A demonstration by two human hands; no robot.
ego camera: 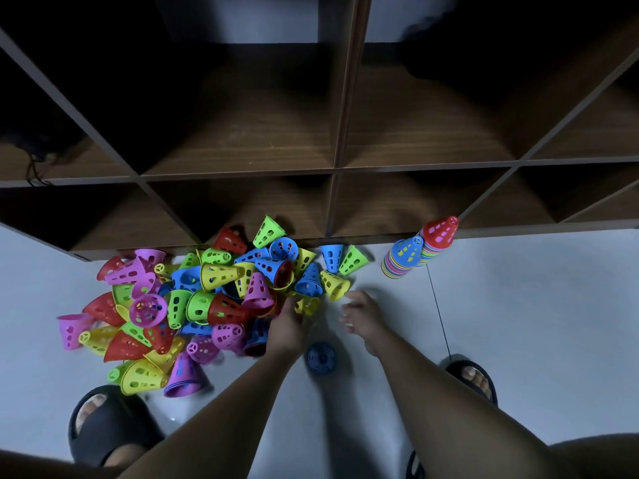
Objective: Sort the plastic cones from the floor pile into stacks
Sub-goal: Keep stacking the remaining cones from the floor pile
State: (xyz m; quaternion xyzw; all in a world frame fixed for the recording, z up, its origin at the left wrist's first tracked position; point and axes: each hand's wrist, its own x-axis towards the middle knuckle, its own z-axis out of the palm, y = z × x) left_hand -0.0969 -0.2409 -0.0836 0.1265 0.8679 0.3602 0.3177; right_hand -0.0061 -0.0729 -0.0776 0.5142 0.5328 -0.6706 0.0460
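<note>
Left hand [288, 326] digs into the heap of perforated multicoloured plastic cones [193, 305] at ten o'clock, grip hidden, cannot tell; right hand [361, 318] hovers spread, empty, likely ready to receive; two nested cone stacks [403, 259] wait at two o'clock.

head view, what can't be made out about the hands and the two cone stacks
In the head view:
- Left hand: fingertips buried in the pile of perforated plastic cones, so any grip is hidden.
- Right hand: motion blur smears its fingers.
- Blue-topped cone stack and red-topped cone stack: nested rims too small to count.
- Dark wooden shelf: compartment backs lost in shadow.
</note>
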